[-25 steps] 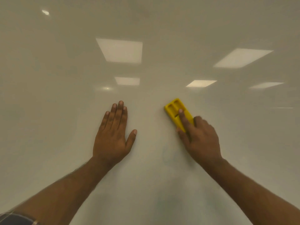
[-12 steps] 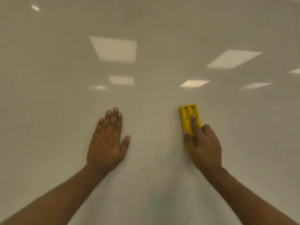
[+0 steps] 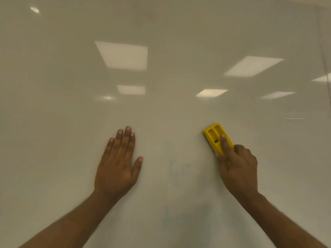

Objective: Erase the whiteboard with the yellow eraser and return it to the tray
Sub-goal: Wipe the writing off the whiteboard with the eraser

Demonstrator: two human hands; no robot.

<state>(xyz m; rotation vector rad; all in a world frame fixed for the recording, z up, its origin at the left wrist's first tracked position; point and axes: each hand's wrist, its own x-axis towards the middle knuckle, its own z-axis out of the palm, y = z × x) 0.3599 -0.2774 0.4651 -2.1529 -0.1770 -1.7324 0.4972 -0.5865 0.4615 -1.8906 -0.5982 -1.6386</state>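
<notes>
Yellow eraser (image 3: 215,136) pressed on whiteboard (image 3: 161,113), gripped by right hand (image 3: 238,169).
Left hand (image 3: 116,167) flat, open. Faint ghost marks (image 3: 179,169) between hands risked being missed; tray unseen.

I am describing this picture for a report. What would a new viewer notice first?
The bright yellow plastic eraser, right of centre, pressed on the glossy whiteboard by the right hand. Then the left hand, flat and open on the board, left of centre. Faint bluish marker traces remain between the hands.
</notes>
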